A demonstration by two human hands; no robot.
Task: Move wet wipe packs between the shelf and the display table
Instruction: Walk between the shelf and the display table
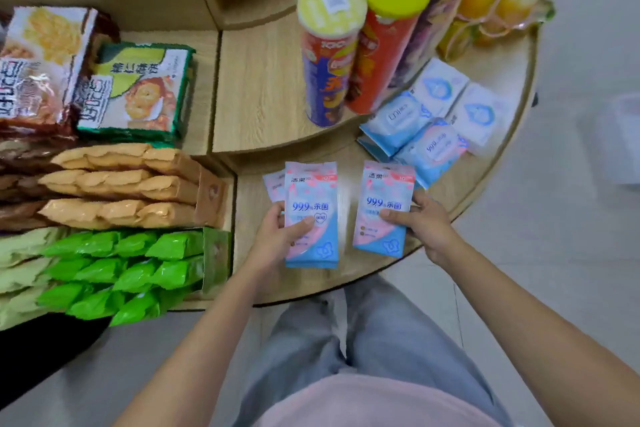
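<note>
My left hand (277,236) grips a pink-and-blue wet wipe pack (311,211) by its left edge, thumb across the front, over the low tier of the round wooden display table (467,191). Its layered lower edge suggests more than one pack. My right hand (420,222) holds a matching pack (384,208) by its right side, thumb on the front. Another pink pack (273,184) peeks out behind the left one. A pile of blue and white wipe packs (429,121) lies further right on the same tier.
Three tall chip cans (329,55) stand on the upper tier, with orange-filled packaging (498,0) behind them. To the left lie biscuit bags (138,90), tan snack packs (131,184) and green snack packs (131,270). Grey floor (571,218) surrounds the table at right.
</note>
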